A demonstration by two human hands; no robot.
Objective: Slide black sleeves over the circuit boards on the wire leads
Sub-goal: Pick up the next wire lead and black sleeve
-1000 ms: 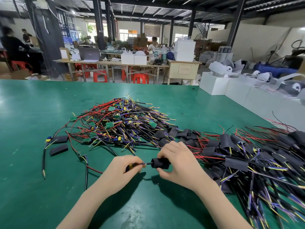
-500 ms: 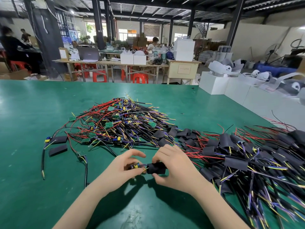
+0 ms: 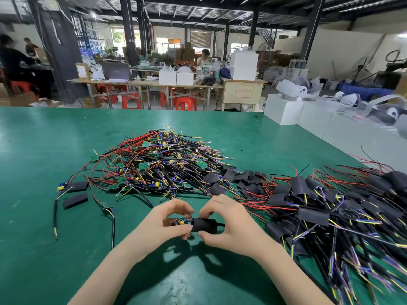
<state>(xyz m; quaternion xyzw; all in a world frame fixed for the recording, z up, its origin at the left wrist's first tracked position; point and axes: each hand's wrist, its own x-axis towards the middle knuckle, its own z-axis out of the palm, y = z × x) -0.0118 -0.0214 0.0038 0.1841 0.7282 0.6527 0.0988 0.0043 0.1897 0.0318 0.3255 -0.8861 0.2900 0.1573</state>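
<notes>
The black sleeve [image 3: 203, 224] sits between the hands, its mouth just meeting the small circuit board [image 3: 180, 221]. The right hand [image 3: 229, 223] pinches the sleeve; the left hand [image 3: 164, 223] pinches the board. Both look very light; the sleeve seems soft and easily flattened, so hold its edges lightly, the board by its sides. Beyond the hands lies the bare-board pile [image 3: 154, 164]; right, sleeved leads [image 3: 319, 205] on the desk [image 3: 44, 150].
</notes>
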